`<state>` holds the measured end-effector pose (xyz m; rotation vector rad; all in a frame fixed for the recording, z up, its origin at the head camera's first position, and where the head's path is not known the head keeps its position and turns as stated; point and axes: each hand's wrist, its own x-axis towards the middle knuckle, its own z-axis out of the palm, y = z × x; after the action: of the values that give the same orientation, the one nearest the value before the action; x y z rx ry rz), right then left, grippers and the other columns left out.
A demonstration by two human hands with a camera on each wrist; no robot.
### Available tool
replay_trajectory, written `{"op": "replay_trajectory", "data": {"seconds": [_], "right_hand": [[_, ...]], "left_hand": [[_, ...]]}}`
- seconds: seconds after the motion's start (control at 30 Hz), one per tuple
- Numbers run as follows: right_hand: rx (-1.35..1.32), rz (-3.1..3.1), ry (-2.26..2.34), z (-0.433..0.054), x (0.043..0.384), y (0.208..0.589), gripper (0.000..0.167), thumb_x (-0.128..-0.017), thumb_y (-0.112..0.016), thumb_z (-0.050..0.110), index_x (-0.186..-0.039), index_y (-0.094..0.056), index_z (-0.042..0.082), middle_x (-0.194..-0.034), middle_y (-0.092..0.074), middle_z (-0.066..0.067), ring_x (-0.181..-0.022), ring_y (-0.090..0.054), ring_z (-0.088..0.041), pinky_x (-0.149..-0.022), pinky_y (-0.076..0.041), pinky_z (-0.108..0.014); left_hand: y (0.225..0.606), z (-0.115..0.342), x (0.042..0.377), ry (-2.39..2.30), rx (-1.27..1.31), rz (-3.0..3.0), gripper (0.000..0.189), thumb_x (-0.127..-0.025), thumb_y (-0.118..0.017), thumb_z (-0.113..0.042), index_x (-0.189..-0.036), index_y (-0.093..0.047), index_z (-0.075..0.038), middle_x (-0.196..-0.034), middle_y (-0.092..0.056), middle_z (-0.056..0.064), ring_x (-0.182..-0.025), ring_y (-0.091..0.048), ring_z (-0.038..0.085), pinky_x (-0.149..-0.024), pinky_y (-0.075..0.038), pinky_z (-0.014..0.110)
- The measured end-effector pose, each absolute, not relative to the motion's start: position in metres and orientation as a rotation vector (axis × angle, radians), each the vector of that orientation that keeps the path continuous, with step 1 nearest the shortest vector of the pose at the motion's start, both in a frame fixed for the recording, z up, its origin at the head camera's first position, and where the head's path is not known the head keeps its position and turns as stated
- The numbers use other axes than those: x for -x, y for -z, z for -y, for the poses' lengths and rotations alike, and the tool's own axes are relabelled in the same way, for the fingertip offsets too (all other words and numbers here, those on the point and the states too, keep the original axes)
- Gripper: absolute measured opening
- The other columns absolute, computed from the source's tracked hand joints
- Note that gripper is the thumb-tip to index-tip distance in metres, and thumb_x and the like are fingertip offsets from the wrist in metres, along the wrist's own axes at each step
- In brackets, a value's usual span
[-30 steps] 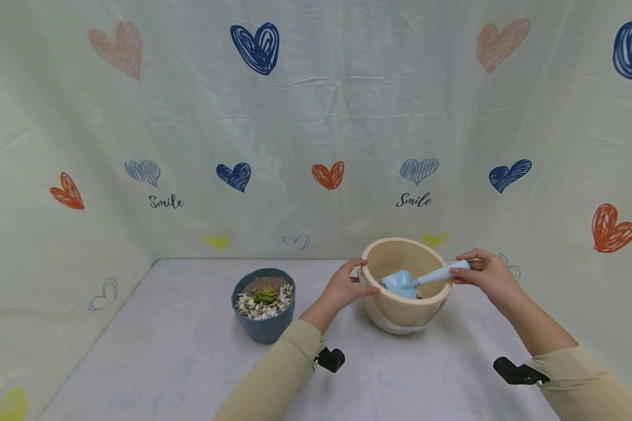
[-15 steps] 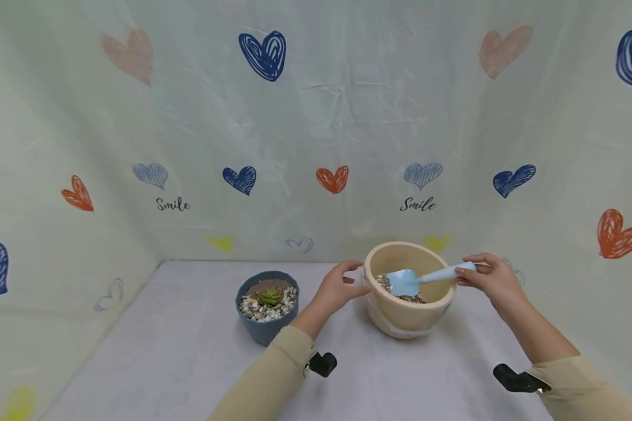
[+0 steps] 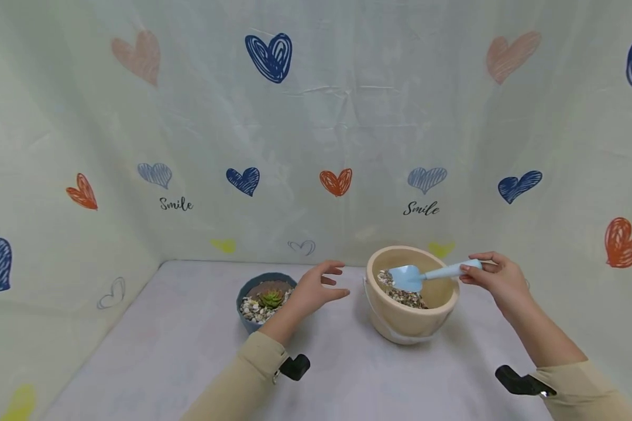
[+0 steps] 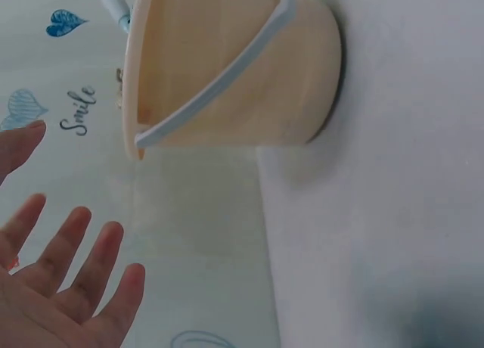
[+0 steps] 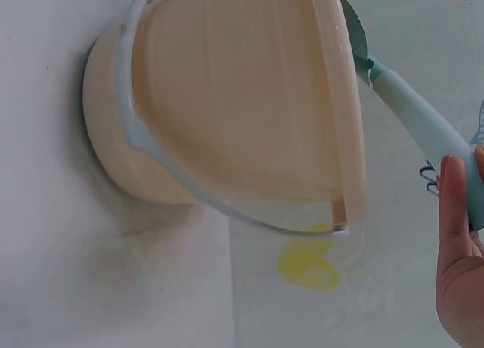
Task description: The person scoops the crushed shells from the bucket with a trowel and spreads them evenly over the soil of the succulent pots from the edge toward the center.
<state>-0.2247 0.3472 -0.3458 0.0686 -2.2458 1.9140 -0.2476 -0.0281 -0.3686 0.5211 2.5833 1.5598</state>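
Observation:
My right hand (image 3: 500, 279) pinches the end of a light blue trowel's handle; the trowel (image 3: 408, 278) slants into a cream bucket (image 3: 402, 321), its blade over the gravel (image 3: 406, 298) inside. In the right wrist view the trowel handle (image 5: 416, 115) runs from the fingers to the bucket's rim. My left hand (image 3: 316, 289) is off the bucket to its left, fingers apart and holding nothing. The left wrist view shows those spread fingers (image 4: 87, 265) beside the bucket (image 4: 234, 68). Partly behind the left hand stands a blue-grey pot (image 3: 246, 324) with a green succulent (image 3: 270, 298) and pale pebbles.
Both pots stand on a white-covered table (image 3: 153, 351). Behind it hangs a pale curtain (image 3: 379, 128) printed with hearts and "Smile". The bucket's white carry handle (image 3: 400, 337) hangs down its front. Black wrist cameras sit at both sleeves.
My left hand has let go of the bucket's rim and moved left toward the succulent pot. The right hand has lifted the trowel blade slightly, showing more of the gravel.

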Motion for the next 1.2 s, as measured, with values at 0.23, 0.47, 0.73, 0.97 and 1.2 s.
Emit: {"op": "replay_trajectory", "data": {"seconds": [0.23,0.47,0.73,0.97,1.2], "right_hand": [[-0.063,2.269,-1.895,-0.331,0.233,0.336,0.034,-0.091,-0.069,0.008,-0.114,-0.049,-0.005,-0.083,-0.070,0.009,-0.072,-0.071,-0.010,-0.071,-0.056,-0.023],[-0.112,2.236,-2.029,-0.297,0.246,0.332,0.031,-0.091,-0.068,0.003,-0.114,-0.049,-0.005,-0.084,-0.070,0.004,-0.072,-0.070,-0.011,-0.072,-0.057,-0.027],[-0.211,2.167,-2.165,-0.255,0.257,0.333,0.031,-0.090,-0.067,-0.001,-0.114,-0.049,-0.009,-0.084,-0.070,0.000,-0.071,-0.070,-0.013,-0.072,-0.057,-0.027],[-0.217,2.187,-2.216,-0.217,0.267,0.336,0.032,-0.090,-0.066,-0.003,-0.117,-0.049,-0.008,-0.088,-0.070,-0.004,-0.073,-0.070,-0.014,-0.073,-0.058,-0.029],[-0.231,2.240,-2.220,-0.182,0.275,0.338,0.038,-0.090,-0.066,-0.005,-0.122,-0.048,-0.012,-0.092,-0.068,-0.008,-0.070,-0.070,-0.014,-0.074,-0.058,-0.030]], "left_hand": [[0.356,0.055,0.244,-1.535,-0.499,-2.632,0.059,-0.085,-0.078,-0.020,-0.138,-0.054,-0.015,-0.128,-0.059,0.008,-0.113,-0.057,0.030,-0.084,-0.053,0.044],[0.348,0.079,0.244,-1.457,-0.413,-2.685,0.060,-0.085,-0.078,-0.021,-0.139,-0.052,-0.019,-0.128,-0.058,0.006,-0.115,-0.056,0.028,-0.085,-0.053,0.043],[0.347,0.111,0.243,-1.441,-0.396,-2.663,0.061,-0.084,-0.079,-0.019,-0.139,-0.053,-0.021,-0.128,-0.059,0.004,-0.115,-0.058,0.026,-0.087,-0.053,0.043],[0.348,0.144,0.242,-1.403,-0.452,-2.651,0.062,-0.085,-0.078,-0.018,-0.141,-0.051,-0.015,-0.128,-0.059,0.012,-0.113,-0.058,0.030,-0.086,-0.052,0.044],[0.354,0.175,0.242,-1.356,-0.452,-2.692,0.062,-0.086,-0.076,-0.021,-0.142,-0.049,-0.011,-0.129,-0.057,0.015,-0.115,-0.056,0.035,-0.088,-0.051,0.049]]}}
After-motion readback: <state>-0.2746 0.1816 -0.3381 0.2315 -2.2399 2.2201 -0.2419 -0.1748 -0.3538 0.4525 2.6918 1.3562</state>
